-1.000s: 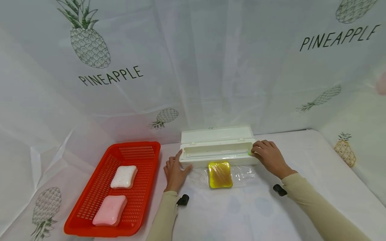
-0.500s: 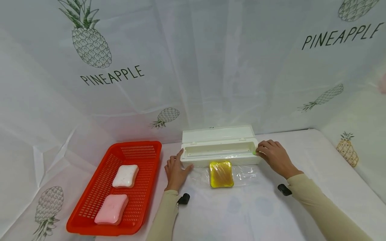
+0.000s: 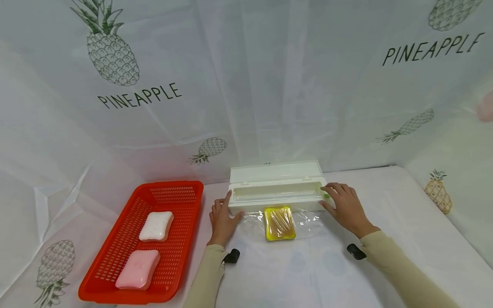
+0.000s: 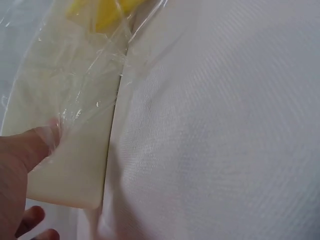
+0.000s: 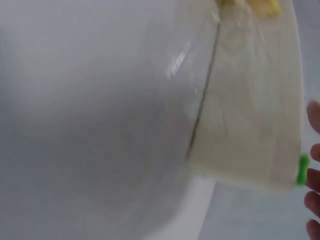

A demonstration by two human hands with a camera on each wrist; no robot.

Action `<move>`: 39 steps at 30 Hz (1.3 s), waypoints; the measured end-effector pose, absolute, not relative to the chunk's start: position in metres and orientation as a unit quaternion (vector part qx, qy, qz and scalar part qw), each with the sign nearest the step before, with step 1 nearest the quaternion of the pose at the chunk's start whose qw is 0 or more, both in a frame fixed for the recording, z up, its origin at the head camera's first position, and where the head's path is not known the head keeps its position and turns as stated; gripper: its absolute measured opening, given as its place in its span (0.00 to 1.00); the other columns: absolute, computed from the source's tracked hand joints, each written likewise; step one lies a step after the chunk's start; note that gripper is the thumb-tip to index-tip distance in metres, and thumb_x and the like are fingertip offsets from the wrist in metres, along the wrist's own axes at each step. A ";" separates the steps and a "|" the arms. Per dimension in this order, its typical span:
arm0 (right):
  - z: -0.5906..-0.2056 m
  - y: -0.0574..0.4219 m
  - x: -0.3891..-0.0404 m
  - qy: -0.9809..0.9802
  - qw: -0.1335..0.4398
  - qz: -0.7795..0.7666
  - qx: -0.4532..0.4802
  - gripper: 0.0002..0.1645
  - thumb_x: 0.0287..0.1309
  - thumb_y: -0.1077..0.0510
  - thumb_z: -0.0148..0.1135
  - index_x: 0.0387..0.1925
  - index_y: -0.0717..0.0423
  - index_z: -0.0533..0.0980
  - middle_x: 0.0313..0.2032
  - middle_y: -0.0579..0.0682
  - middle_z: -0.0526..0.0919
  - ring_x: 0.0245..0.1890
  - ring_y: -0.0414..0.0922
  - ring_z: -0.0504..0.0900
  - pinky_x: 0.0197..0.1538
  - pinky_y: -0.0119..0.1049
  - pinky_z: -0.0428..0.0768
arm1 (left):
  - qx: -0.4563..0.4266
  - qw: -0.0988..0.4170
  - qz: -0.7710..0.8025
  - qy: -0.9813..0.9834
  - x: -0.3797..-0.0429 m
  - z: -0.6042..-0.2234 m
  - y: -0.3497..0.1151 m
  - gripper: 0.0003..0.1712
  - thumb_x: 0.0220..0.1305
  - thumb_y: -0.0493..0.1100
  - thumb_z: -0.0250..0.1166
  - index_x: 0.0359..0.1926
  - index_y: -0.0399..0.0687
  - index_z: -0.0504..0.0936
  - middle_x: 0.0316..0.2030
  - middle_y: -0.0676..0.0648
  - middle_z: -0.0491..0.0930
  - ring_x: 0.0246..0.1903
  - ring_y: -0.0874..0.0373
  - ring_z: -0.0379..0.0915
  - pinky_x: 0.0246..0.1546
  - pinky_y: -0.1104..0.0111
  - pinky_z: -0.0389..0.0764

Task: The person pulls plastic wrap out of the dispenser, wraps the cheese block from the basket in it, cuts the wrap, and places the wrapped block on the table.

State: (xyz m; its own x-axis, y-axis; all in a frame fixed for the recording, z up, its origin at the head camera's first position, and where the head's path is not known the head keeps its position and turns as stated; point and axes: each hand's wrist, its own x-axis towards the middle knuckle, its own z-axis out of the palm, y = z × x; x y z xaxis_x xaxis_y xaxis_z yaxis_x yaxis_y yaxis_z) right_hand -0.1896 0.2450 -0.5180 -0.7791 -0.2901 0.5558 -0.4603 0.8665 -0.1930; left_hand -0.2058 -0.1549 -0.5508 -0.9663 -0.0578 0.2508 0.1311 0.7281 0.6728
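Note:
A white cling film dispenser [image 3: 277, 207] stands with its lid [image 3: 275, 172] raised at the back. My left hand [image 3: 223, 222] grips its left end; in the left wrist view the thumb [image 4: 37, 145] presses film against the front wall. Clear film [image 3: 308, 220] runs from the front over a yellow soap-like bar [image 3: 280, 223], wrinkling on top of it. At the dispenser's right end, my right hand [image 3: 346, 209] has its thumb and forefinger spread apart around a green slider [image 3: 326, 195]. The right wrist view shows fingertips beside that green slider [image 5: 303, 170].
To the left lies a red plastic basket [image 3: 188, 239], holding a white soap-like bar [image 3: 156, 226] and a pink one [image 3: 138, 269]. Behind the dispenser hangs a white pineapple-print curtain [image 3: 262, 94]. A white cloth [image 3: 300, 273] covers the table.
The right thumb and forefinger have spread apart from their pinch at the green slider. The film over the yellow bar is more wrinkled. My left hand keeps its place on the dispenser.

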 end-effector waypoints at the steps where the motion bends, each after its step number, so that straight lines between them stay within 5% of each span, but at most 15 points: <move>1: -0.520 0.241 -0.189 -0.929 0.264 0.155 0.208 0.29 0.53 0.57 0.81 0.55 0.63 0.81 0.54 0.63 0.81 0.55 0.66 0.77 0.57 0.65 0.72 | -0.021 0.130 -0.374 -0.918 -0.206 -0.551 -0.154 0.54 0.57 0.43 0.82 0.81 0.50 0.65 0.60 0.36 0.69 0.56 0.40 0.63 0.57 0.48 0.60; 4: -0.523 0.229 -0.190 -0.927 0.265 0.136 0.230 0.32 0.50 0.54 0.84 0.56 0.61 0.82 0.55 0.62 0.81 0.56 0.65 0.77 0.59 0.63 0.72 | -0.027 0.142 -0.389 -0.910 -0.205 -0.552 -0.153 0.55 0.57 0.40 0.82 0.81 0.50 0.64 0.62 0.36 0.66 0.58 0.39 0.62 0.59 0.48 0.59; 8: -0.526 0.220 -0.193 -0.917 0.282 0.139 0.245 0.25 0.48 0.61 0.84 0.49 0.59 0.85 0.49 0.59 0.83 0.52 0.61 0.80 0.59 0.59 0.74 | -0.061 0.185 -0.407 -0.892 -0.200 -0.552 -0.150 0.48 0.54 0.37 0.82 0.76 0.49 0.72 0.62 0.38 0.65 0.59 0.40 0.61 0.59 0.47 0.58; 15: -0.532 0.223 -0.197 -0.885 0.337 0.160 0.277 0.20 0.42 0.69 0.83 0.42 0.61 0.89 0.38 0.53 0.83 0.39 0.53 0.83 0.49 0.51 0.80 | -0.180 0.262 -0.378 -0.869 -0.194 -0.551 -0.146 0.17 0.52 0.31 0.81 0.43 0.49 0.91 0.49 0.44 0.73 0.49 0.46 0.63 0.52 0.51 0.56; 20: -0.539 0.229 -0.201 -0.859 0.364 0.171 0.316 0.22 0.38 0.75 0.81 0.40 0.61 0.89 0.37 0.52 0.84 0.36 0.51 0.83 0.43 0.48 0.81 | -0.236 0.241 -0.388 -0.858 -0.192 -0.549 -0.146 0.12 0.52 0.29 0.80 0.34 0.49 0.92 0.38 0.50 0.79 0.42 0.52 0.67 0.47 0.55 0.56; 30: -0.540 0.235 -0.194 -0.848 0.356 0.135 0.368 0.27 0.33 0.79 0.79 0.40 0.61 0.86 0.37 0.53 0.83 0.34 0.49 0.80 0.36 0.44 0.80 | -0.239 0.173 -0.442 -0.847 -0.191 -0.550 -0.153 0.10 0.57 0.26 0.75 0.30 0.44 0.89 0.36 0.50 0.84 0.43 0.50 0.75 0.51 0.56 0.57; 33: -0.542 0.240 -0.189 -0.842 0.341 0.128 0.397 0.27 0.38 0.78 0.76 0.45 0.61 0.87 0.39 0.53 0.82 0.35 0.49 0.79 0.37 0.44 0.81 | -0.230 0.163 -0.450 -0.847 -0.191 -0.554 -0.159 0.10 0.57 0.25 0.75 0.29 0.43 0.89 0.36 0.50 0.83 0.43 0.51 0.74 0.52 0.56 0.56; 37: -0.546 0.244 -0.186 -0.833 0.314 0.102 0.445 0.16 0.64 0.73 0.65 0.49 0.59 0.87 0.42 0.53 0.80 0.39 0.48 0.79 0.41 0.44 0.82 | -0.219 0.153 -0.454 -0.850 -0.192 -0.559 -0.166 0.10 0.57 0.25 0.74 0.27 0.43 0.89 0.36 0.51 0.83 0.43 0.53 0.72 0.51 0.58 0.55; 39: -0.548 0.245 -0.186 -0.830 0.302 0.089 0.460 0.17 0.61 0.73 0.69 0.50 0.59 0.87 0.43 0.52 0.79 0.40 0.48 0.80 0.43 0.44 0.82 | -0.214 0.148 -0.445 -0.857 -0.192 -0.562 -0.168 0.10 0.58 0.25 0.74 0.27 0.44 0.89 0.36 0.52 0.83 0.42 0.54 0.72 0.51 0.59 0.56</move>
